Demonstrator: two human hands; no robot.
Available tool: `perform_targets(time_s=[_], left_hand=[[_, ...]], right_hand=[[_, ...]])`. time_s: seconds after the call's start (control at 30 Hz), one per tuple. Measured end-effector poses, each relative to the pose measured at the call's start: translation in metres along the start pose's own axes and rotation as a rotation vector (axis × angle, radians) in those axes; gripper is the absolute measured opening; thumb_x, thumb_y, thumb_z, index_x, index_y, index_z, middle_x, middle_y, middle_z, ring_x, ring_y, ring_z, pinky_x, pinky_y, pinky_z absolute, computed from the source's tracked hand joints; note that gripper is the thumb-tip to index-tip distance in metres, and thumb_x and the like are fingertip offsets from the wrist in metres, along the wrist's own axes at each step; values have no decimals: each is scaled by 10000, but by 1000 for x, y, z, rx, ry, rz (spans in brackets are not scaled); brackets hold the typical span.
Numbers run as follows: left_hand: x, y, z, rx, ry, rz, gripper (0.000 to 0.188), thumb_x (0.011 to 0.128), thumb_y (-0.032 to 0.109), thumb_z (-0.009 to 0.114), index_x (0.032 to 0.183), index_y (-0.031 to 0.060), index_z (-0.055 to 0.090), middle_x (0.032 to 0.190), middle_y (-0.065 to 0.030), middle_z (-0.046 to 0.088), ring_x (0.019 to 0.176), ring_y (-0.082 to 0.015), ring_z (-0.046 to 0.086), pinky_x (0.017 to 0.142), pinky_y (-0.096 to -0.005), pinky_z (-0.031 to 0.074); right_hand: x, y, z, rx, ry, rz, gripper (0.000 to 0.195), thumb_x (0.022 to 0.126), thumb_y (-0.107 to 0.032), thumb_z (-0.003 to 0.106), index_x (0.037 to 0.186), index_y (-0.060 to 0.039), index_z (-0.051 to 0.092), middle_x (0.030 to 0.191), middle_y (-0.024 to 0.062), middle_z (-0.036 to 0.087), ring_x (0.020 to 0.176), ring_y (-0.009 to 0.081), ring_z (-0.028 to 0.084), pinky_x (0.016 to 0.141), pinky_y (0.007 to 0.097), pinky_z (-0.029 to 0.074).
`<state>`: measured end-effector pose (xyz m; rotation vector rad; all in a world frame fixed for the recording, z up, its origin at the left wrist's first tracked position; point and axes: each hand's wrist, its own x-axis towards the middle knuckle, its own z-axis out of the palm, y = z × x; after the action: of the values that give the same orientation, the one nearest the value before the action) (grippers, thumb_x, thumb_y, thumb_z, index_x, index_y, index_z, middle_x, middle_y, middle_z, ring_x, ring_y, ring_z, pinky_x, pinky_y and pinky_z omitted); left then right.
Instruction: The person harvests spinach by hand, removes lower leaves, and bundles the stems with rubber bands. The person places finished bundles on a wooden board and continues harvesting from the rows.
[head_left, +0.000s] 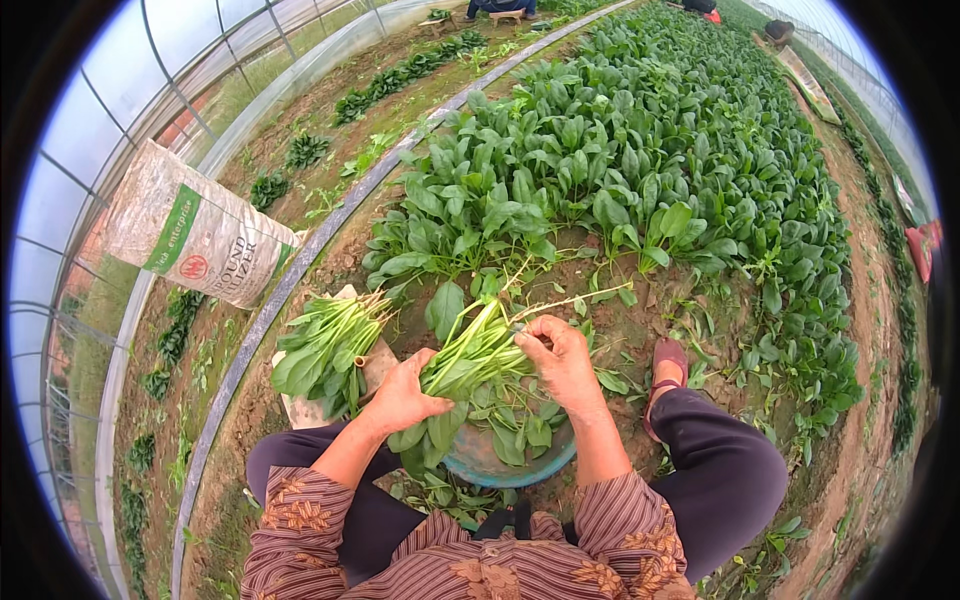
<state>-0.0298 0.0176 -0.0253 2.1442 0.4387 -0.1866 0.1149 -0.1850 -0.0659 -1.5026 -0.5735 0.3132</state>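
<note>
My left hand is wrapped around a loose bunch of leafy greens, which look like spinach, with leaves towards me and root ends pointing away. At the bunch's root end, my right hand pinches thumb and forefinger on a small dark object, too small to identify. One long pale root sticks out past those fingers. Below the bunch, between my knees, is a blue-rimmed basin holding loose leaves. To the left, a bundle of cut greens lies on a pale board or low stand.
A dense bed of greens grows ahead. A grey hose or strip curves along the left, with a printed fertilizer sack beyond it. Greenhouse frame ribs rise at far left. A seated person is partly visible at the top.
</note>
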Motion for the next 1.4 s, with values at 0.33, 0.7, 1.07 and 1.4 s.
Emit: perform_targets(time_s=[0.33,0.7,1.07,1.4], left_hand=[[0,-3,0,-711,-267,-216,1148,611,305,949,1471,-75,290,1353,-146,533,1191,-216,554,1029,-344,444],[-2,-11,-1,-591,-139,-201,1033,650,213,933,1450,-82,349,1329,-120,564,1190,-173,543,1046,-320,426],[-4,16,-3,-232,144,-76,920,668,231,903,1377,-112,428,1328,-190,561,1231,-220,518,1090,-323,372],[-9,28,0,-20,125,-81,739,706,167,867,1304,-64,501,1258,-121,605,1137,-150,548,1036,-300,410]], right_hand=[[1,1,7,429,157,-20,83,940,-100,634,922,-19,631,926,-3,602,842,94,529,793,252,440],[1,35,-61,1361,-123,-94,196,854,-158,725,887,-75,551,905,68,520,893,201,512,825,371,486],[-34,132,-14,-561,5,248,430,819,-151,708,1200,32,624,1042,177,703,907,261,678,842,378,526],[1,10,12,249,238,114,183,857,-18,715,1035,-12,672,863,-8,640,615,28,523,525,183,436]])
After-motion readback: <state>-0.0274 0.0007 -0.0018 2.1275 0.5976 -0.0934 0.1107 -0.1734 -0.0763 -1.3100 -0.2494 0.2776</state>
